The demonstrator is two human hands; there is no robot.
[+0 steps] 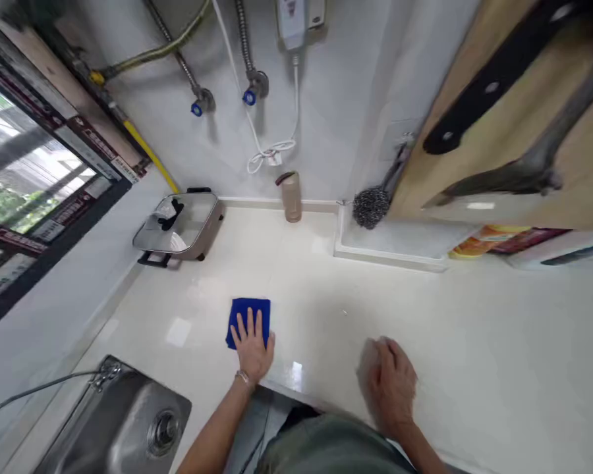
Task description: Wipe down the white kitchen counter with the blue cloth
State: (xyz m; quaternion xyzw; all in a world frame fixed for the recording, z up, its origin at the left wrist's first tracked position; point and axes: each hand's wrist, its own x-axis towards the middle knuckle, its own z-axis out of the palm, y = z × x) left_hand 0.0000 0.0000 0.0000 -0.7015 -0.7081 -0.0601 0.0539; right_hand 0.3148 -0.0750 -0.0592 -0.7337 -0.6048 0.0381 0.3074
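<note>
A folded blue cloth [250, 308] lies on the white countertop. My left hand [253, 350] is spread flat over its lower part, fingers apart and pressing down on it. To the right, my right hand [394, 382] rests low at the counter's surface with its fingers curled in. Nothing shows in it, though its underside is hidden. A tiny pale crumb [344, 313] lies on the counter between the cloth and my right hand.
An electric pan [207, 230] with a glass lid stands at the back left, near a brown cup [291, 197] by the wall. A steel sink [128, 421] is at lower left. At right, a steel scrubber [370, 207] hangs beside a wooden board [504, 191] bearing knives.
</note>
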